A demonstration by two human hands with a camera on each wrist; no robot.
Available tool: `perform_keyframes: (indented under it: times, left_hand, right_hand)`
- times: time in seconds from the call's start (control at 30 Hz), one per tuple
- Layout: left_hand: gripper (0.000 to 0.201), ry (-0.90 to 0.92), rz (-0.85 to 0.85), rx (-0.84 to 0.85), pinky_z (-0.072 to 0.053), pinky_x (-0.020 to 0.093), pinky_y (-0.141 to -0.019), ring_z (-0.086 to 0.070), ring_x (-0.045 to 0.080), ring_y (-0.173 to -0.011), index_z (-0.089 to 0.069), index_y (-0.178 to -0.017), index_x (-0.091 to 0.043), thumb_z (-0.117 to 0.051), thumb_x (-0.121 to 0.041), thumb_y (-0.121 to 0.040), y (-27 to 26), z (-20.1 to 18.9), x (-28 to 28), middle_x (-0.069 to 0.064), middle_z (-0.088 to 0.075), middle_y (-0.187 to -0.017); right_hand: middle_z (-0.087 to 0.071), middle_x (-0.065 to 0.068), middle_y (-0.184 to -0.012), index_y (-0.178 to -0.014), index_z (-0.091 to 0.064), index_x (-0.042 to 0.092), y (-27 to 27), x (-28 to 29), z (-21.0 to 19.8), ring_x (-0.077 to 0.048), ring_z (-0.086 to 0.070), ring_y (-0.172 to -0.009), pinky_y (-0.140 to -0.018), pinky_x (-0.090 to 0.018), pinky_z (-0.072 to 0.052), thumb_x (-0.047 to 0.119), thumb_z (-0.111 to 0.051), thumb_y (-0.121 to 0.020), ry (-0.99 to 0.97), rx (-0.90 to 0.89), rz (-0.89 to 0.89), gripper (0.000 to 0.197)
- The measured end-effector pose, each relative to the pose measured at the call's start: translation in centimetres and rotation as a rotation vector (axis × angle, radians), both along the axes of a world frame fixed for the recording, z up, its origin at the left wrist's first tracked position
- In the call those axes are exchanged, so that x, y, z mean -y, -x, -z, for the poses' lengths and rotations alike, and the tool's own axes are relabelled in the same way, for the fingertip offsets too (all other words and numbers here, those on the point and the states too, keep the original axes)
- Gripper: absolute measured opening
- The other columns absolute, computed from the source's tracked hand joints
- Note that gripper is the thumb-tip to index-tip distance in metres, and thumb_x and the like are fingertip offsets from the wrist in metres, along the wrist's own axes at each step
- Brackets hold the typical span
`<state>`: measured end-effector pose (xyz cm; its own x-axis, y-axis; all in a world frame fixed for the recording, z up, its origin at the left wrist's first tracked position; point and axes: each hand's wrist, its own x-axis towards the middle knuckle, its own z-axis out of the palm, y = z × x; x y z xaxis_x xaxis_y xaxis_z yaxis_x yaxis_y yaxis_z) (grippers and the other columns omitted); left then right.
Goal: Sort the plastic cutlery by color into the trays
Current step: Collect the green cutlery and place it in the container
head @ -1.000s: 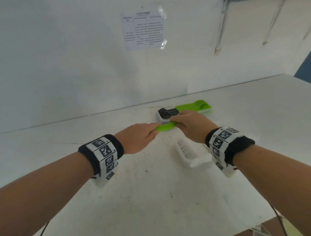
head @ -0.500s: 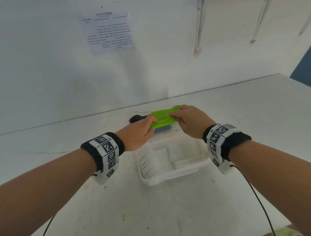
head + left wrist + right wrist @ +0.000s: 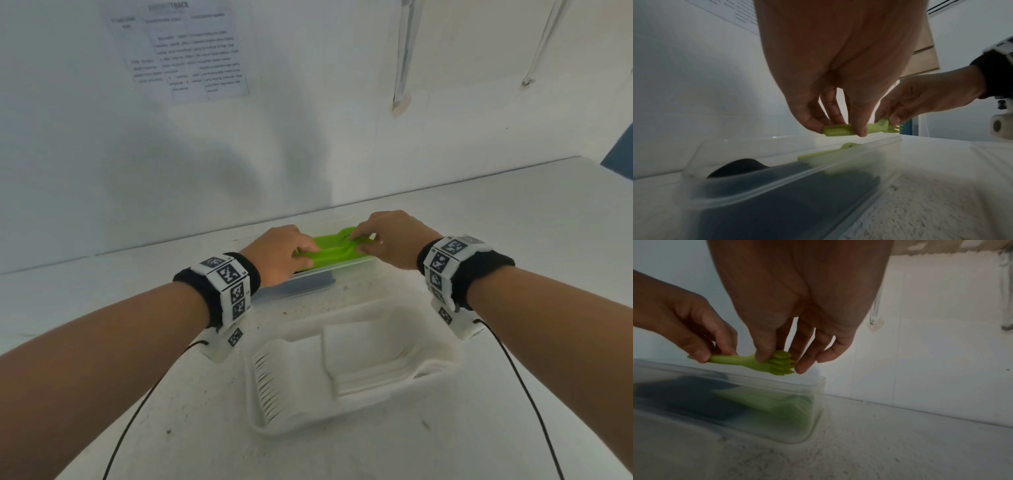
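Note:
Both hands hold a stack of green plastic forks (image 3: 330, 254) (image 3: 842, 130) (image 3: 748, 362) level, just above a clear tray (image 3: 318, 277) (image 3: 789, 177) (image 3: 813, 404) near the wall. My left hand (image 3: 298, 255) (image 3: 838, 128) pinches the handle end. My right hand (image 3: 370, 240) (image 3: 777, 360) pinches the tine end between thumb and fingers. More green cutlery (image 3: 774, 404) (image 3: 818, 154) and dark cutlery (image 3: 781, 191) (image 3: 684, 397) lie inside the clear tray. Nearer to me, a white tray (image 3: 438, 373) holds white forks (image 3: 270, 383) and other white pieces.
A white wall with a printed sheet (image 3: 181, 51) rises right behind the clear tray. The white table (image 3: 513, 222) runs on to the right. Thin black cables (image 3: 534, 404) hang from both wrist bands over the table.
Both hands have lifted the green forks off the table and carried them up over the clear tray. The view has tilted so the white tray shows fully.

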<state>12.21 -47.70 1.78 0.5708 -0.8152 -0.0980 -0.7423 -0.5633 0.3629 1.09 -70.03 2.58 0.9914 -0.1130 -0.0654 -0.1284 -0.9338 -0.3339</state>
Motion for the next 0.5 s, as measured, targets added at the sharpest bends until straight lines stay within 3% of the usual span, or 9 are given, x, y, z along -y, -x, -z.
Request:
perform_keyframes:
  times: [0.1, 0.23, 0.33, 0.43, 0.5]
  left_hand:
    - [0.033, -0.017, -0.039, -0.025, -0.047, 0.032, -0.093, -0.058, 0.011, -0.093, -0.069, -0.128, -0.024, -0.067, -0.033, -0.097, -0.7, 0.6, 1.1, -0.005, -0.058, -0.106]
    - [0.034, -0.092, -0.037, -0.05, -0.034, 0.007, -0.072, -0.052, 0.004, -0.085, -0.07, -0.129, -0.024, -0.069, -0.031, -0.096, -1.5, 1.1, 2.5, -0.013, -0.055, -0.096]
    - [0.03, -0.128, -0.028, -0.106, -0.033, -0.003, -0.069, -0.05, -0.01, -0.078, -0.072, -0.126, -0.025, -0.069, -0.028, -0.097, -2.0, 1.5, 3.1, -0.019, -0.055, -0.092]
    - [0.027, -0.131, -0.063, -0.157, -0.035, -0.002, -0.071, -0.05, -0.017, -0.076, -0.075, -0.121, -0.026, -0.072, -0.029, -0.094, -2.5, 2.0, 3.3, -0.019, -0.062, -0.096]
    - [0.023, -0.165, -0.057, -0.176, -0.046, 0.008, -0.083, -0.058, -0.012, -0.081, -0.078, -0.117, -0.027, -0.072, -0.027, -0.095, -2.6, 2.2, 3.6, -0.015, -0.072, -0.105]
  right_hand:
    - [-0.063, 0.005, -0.112, -0.122, -0.07, 0.035, -1.6, 1.5, 0.4, -0.017, -0.058, -0.103, -0.093, -0.035, -0.046, 0.042, -0.06, -0.099, 0.019, -0.05, -0.066, 0.026]
    - [-0.063, 0.014, -0.111, -0.12, -0.071, 0.037, -3.0, 3.1, 0.9, -0.012, -0.056, -0.101, -0.092, -0.031, -0.045, 0.046, -0.063, -0.096, 0.028, -0.135, -0.123, 0.026]
    - [-0.065, 0.016, -0.101, -0.114, -0.075, 0.035, -4.1, 3.9, 1.4, -0.014, -0.059, -0.103, -0.095, -0.032, -0.046, 0.046, -0.068, -0.093, 0.024, -0.204, -0.198, 0.025]
    - [-0.071, 0.014, -0.103, -0.109, -0.078, 0.034, -5.2, 4.1, 1.3, -0.013, -0.061, -0.103, -0.096, -0.03, -0.046, 0.042, -0.073, -0.09, 0.016, -0.256, -0.219, 0.021]
    - [-0.074, 0.01, -0.108, -0.105, -0.079, 0.032, -5.8, 4.0, 1.4, -0.015, -0.064, -0.103, -0.097, -0.032, -0.05, 0.036, -0.073, -0.091, 0.056, -0.28, -0.222, 0.016]
